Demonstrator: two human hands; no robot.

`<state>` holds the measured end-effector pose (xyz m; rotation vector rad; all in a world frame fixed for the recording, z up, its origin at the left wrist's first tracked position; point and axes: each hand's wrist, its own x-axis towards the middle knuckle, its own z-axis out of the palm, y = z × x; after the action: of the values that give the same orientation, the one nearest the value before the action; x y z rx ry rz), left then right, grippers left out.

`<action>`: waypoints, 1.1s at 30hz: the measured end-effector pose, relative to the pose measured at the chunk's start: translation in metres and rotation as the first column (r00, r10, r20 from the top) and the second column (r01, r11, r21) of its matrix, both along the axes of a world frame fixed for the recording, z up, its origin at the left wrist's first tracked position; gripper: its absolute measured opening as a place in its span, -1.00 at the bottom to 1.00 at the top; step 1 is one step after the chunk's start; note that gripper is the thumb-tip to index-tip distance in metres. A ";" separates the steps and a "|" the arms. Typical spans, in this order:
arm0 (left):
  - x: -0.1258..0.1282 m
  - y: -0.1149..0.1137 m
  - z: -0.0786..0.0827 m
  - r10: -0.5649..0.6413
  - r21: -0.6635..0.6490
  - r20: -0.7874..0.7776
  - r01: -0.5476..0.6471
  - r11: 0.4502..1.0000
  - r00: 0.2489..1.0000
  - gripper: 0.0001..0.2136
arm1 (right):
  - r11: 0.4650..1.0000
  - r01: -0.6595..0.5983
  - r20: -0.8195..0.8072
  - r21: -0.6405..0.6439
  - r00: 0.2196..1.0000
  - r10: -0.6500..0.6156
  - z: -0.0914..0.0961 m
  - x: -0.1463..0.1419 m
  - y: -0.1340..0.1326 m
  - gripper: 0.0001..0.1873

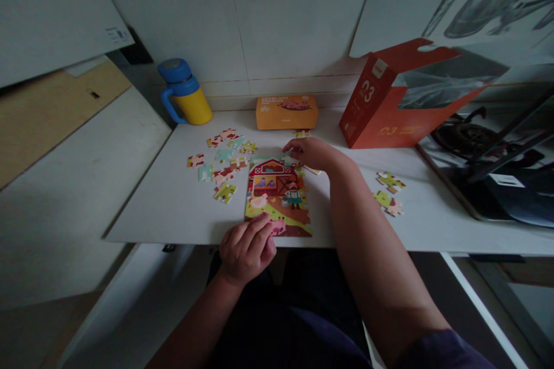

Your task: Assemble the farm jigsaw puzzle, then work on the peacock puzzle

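"Dark clothing (303,311) nearest. Hands?"
"Left hand (246,245) curls onto the puzzle's (272,187) near edge, right hand (310,153) at its top; can't tell if gripping."
"Containers?"
"Open red box (374,106), plastic (437,89) inside, right of the fingers (256,228); orange box (283,116) beyond; loose pieces (224,174) either side."

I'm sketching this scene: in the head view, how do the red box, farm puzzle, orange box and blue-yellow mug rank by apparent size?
1. Red box
2. Farm puzzle
3. Orange box and blue-yellow mug: too alike to rank
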<state>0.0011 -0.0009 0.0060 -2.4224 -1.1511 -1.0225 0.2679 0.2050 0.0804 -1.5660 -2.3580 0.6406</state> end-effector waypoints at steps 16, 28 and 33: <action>0.001 0.000 0.003 -0.006 -0.003 0.015 0.006 1.000 1.000 -0.76 | 0.971 0.225 0.295 0.076 0.926 -0.238 0.002 0.007 0.001 -0.62; 0.005 0.005 0.042 -0.025 -0.274 -0.043 0.013 0.962 0.999 -0.91 | 0.961 0.239 0.269 0.142 0.925 -0.270 0.001 -0.001 -0.001 -0.61; -0.011 0.079 0.086 -0.252 -0.522 -0.098 0.166 0.837 0.963 -0.84 | 0.963 0.226 0.247 0.143 0.935 -0.256 0.000 -0.005 -0.001 -0.62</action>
<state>-0.0098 0.0780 0.0919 -3.0395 -1.2412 -0.5991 0.2631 0.2044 0.0802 -1.9517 -2.2739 0.2532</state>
